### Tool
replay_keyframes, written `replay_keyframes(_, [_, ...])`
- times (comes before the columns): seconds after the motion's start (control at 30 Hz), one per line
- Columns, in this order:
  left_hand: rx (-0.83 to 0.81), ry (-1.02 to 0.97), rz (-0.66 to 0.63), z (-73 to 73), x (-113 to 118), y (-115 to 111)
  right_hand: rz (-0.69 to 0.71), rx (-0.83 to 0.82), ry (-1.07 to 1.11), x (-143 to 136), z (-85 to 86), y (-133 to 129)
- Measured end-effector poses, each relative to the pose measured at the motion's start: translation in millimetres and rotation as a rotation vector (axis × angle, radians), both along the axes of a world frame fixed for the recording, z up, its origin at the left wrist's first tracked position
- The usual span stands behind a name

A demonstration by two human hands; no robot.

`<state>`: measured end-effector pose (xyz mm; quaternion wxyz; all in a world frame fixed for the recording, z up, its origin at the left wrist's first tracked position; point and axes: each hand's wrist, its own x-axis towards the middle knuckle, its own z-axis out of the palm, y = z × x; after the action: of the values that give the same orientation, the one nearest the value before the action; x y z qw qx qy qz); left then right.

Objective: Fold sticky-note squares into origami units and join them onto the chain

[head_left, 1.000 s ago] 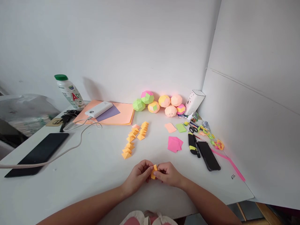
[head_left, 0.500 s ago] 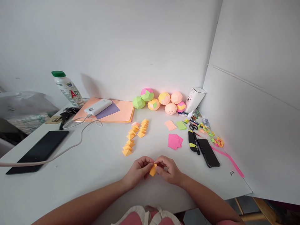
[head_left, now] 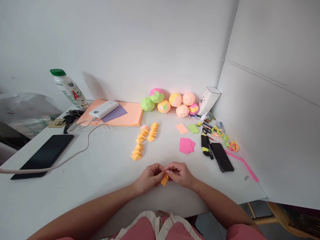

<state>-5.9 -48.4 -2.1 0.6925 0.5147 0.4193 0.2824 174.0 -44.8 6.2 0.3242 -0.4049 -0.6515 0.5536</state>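
Observation:
A small folded piece of orange paper (head_left: 164,180) is pinched between both my hands near the front of the table. My left hand (head_left: 151,177) grips its upper left side with thumb and fingers. From the other side, my right hand (head_left: 180,174) closes on the top edge, the two thumbs nearly meeting. The paper's upper part is hidden by my fingers. Beyond my left hand stand two rows of folded orange paper pieces (head_left: 136,155). Past my right hand lie pink paper squares (head_left: 187,145), peach squares (head_left: 181,128) and green squares (head_left: 193,129).
Several faceted paper balls (head_left: 175,100) sit against the wall. At right are a phone (head_left: 222,157), a box cutter (head_left: 205,145), scissors (head_left: 206,130) and a white paper holder (head_left: 209,100). At left are a tablet (head_left: 45,155), a power bank (head_left: 104,109) with cable, and a bottle (head_left: 68,90).
The camera view has tilted slightly, so the table things appear a little higher. Both hands stay on the orange paper, with the thumbs now closer together at its top.

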Motion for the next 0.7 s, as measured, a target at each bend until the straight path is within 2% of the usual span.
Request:
replay_keyframes(0.13, [0.003, -0.023, -0.027, 0.5, -0.5, -0.9, -0.025, -0.019, 0.019, -0.8, 2.4, 0.1])
replay_keyframes(0.37, [-0.013, -0.222, 0.019, 4.3, -3.2, 0.9, -0.202, -0.01, 0.088, 1.2, 0.5, 6.2])
replay_keyframes(0.57, [-0.044, -0.252, 0.077, 2.0, -5.0, 5.6, -0.121, 0.046, 0.101, 1.0, -1.3, 8.6])
replay_keyframes(0.7, [-0.073, -0.264, 0.113, 2.5, -6.5, 7.8, -0.035, 0.178, 0.063, -0.2, -1.1, 8.9])
